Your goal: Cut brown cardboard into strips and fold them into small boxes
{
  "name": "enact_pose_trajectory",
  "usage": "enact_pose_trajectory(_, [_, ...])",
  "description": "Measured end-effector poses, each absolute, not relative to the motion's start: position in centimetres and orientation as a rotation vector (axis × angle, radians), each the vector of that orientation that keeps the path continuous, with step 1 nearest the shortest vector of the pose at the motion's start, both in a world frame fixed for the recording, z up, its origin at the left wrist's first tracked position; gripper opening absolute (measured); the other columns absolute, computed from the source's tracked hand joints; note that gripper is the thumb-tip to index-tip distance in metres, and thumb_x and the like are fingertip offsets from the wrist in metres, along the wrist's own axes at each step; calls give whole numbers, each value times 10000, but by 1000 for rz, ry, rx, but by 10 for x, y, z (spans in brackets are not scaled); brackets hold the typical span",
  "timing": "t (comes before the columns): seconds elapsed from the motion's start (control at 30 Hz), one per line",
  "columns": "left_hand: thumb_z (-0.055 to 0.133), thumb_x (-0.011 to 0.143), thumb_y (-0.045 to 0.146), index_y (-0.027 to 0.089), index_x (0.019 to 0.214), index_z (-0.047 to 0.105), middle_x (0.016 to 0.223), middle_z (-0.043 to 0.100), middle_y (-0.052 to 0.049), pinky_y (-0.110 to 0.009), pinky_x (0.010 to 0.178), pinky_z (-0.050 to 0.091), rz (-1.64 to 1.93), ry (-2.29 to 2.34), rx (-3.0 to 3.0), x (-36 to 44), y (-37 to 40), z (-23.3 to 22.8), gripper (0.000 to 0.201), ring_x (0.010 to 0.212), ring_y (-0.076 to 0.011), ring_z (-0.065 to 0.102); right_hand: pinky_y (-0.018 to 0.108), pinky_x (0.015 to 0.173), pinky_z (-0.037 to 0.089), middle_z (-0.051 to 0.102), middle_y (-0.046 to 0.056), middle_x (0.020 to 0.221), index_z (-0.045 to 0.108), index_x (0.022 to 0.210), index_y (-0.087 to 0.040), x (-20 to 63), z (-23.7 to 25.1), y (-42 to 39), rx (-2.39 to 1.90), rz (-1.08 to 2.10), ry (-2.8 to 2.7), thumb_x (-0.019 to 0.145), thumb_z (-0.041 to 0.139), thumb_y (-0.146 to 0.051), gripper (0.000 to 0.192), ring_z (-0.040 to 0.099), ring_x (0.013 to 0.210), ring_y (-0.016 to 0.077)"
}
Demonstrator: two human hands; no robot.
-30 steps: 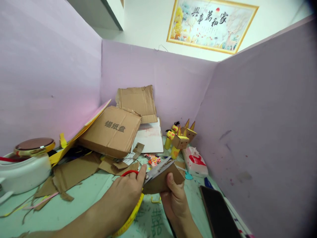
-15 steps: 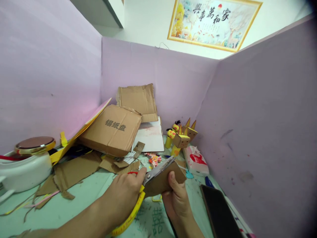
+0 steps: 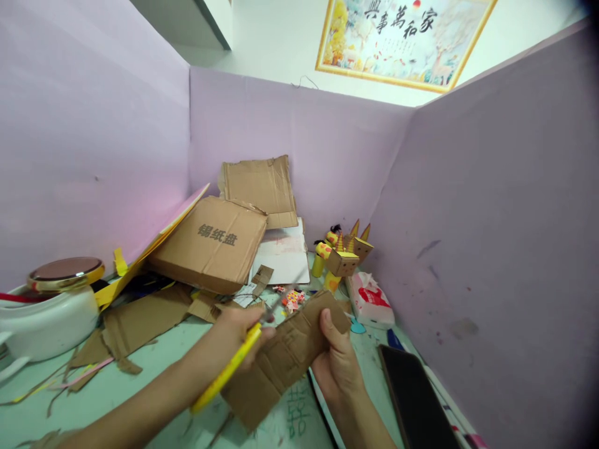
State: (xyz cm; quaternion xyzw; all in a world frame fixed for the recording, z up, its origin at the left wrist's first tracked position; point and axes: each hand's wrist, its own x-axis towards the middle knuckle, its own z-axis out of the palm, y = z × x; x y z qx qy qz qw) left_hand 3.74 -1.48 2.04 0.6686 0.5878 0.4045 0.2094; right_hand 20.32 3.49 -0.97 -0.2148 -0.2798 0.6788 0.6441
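A ragged piece of brown corrugated cardboard (image 3: 281, 358) is held up over the pale green tabletop (image 3: 140, 386), slanting from low near the person to high at its far right corner. The right hand (image 3: 337, 358) grips its upper right edge, thumb pressed on the near face and fingers wrapped behind. The left hand (image 3: 236, 333) sits at the cardboard's upper left edge, closed around yellow-handled scissors (image 3: 229, 371); the yellow handle runs down toward the wrist, while the blades are blurred and mostly hidden at the cardboard's top edge, so how far they are parted cannot be told.

Just right of the right hand lies a dark phone (image 3: 414, 399), face up on the table. Beyond the cardboard are small paper-craft box figures (image 3: 344, 259) with yellow cones, and a red-and-white tissue pack (image 3: 369, 299) beside them. Farther left a folded cardboard box (image 3: 210, 243) with printed characters leans over flat cardboard scraps (image 3: 135, 321). A white container with a gold-rimmed lid (image 3: 60, 299) stands at the far left. Lilac partition walls (image 3: 491, 218) enclose the table.
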Motion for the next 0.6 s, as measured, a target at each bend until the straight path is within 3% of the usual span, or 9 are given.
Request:
enact_pose_trajectory(0.2, [445, 786, 298, 230, 979, 612, 807, 683, -57, -243, 629, 393, 564, 2099, 2015, -8, -13, 12, 264, 752, -211, 619, 381, 815, 512, 735, 26, 828, 682, 871, -192, 215, -12, 52, -581, 1809, -526, 656, 729, -339, 264, 671, 777, 200])
enact_pose_trajectory(0.33, [484, 730, 241, 226, 927, 639, 838, 686, -72, -260, 652, 402, 264, 2045, 2102, -25, -18, -3, 251, 767, -221, 620, 353, 795, 522, 740, 21, 799, 686, 844, -183, 216, -15, 55, -587, 1872, -513, 700, 698, -329, 205, 676, 725, 178])
enact_pose_trajectory(0.47, [518, 678, 189, 227, 1017, 627, 963, 679, -64, -272, 741, 412, 334, 1929, 2116, -41, -17, -5, 358, 866, -217, 605, 353, 763, 529, 740, 43, 754, 684, 811, -152, 213, -18, 57, -666, 1918, -499, 729, 666, -291, 162, 680, 709, 187])
enact_pose_trajectory(0.6, [493, 759, 329, 204, 916, 653, 919, 682, -59, -282, 740, 432, 715, 2011, 1924, -30, -14, 1, 257, 840, -213, 601, 342, 778, 513, 734, 81, 740, 678, 819, -96, 206, -23, 53, -679, 2037, -583, 733, 645, -254, 183, 682, 722, 197])
